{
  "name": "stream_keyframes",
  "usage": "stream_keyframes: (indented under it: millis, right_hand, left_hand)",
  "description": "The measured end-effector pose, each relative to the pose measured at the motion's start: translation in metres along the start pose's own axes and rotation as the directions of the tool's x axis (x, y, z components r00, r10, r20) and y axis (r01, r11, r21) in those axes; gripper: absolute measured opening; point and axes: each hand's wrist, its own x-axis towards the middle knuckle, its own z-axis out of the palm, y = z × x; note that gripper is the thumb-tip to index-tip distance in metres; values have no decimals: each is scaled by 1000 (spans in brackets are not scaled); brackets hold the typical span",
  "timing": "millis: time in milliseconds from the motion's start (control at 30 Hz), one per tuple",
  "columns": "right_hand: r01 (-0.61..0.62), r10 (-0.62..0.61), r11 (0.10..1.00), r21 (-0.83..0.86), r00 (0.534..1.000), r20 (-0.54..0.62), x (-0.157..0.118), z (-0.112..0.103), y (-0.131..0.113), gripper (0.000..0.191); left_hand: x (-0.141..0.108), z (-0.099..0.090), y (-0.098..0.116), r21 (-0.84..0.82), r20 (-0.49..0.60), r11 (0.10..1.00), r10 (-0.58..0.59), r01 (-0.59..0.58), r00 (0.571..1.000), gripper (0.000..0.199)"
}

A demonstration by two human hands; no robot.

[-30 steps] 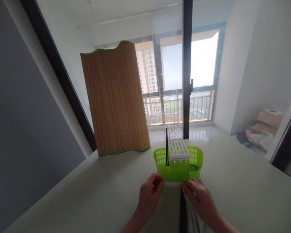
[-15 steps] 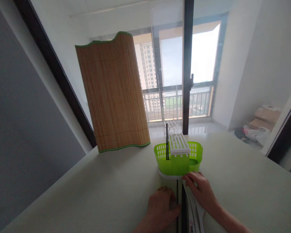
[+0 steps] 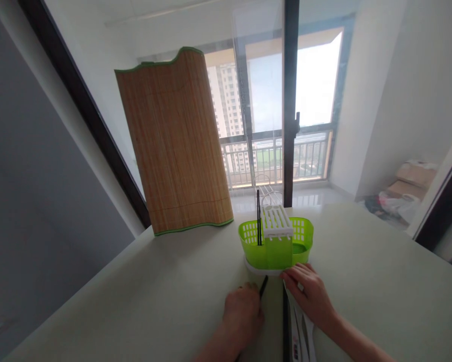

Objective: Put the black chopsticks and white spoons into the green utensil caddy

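While the bamboo mat (image 3: 176, 146) stands upright at the far left of the table (image 3: 135, 301), the left hand (image 3: 243, 314) is closed around a black chopstick (image 3: 263, 285), its tip angled toward the green basket (image 3: 274, 249); one black chopstick already stands in the basket's left compartment; the right hand (image 3: 308, 294) rests flat, fingers apart, on the white packet (image 3: 299, 332) beside another dark stick lying on the table, so more apparently remain to be loaded.
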Motion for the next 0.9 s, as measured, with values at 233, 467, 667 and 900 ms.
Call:
stream_keyframes:
  millis: [233, 467, 667, 900]
  right_hand:
    - [181, -176, 983, -27, 976, 128, -5, 3, -15, 26]
    - [177, -165, 984, -19, 944, 285, -13, 14, -26, 11]
    - [-26, -32, 989, 146, 922, 386, -23, 26, -31, 42]
    - [-37, -69, 968, 247, 911, 407, -29, 40, -25, 4]
  left_hand:
    - [2, -5, -29, 51, 42, 999, 14, -16, 999, 27]
    - [-8, -56, -28, -135, -202, 979, 120, -149, 972, 17]
    - [-21, -78, -14, -498, -433, 750, 222, -437, 874, 11]
    - [-25, -56, -3, -618, -495, 618, 175, -486, 851, 9]
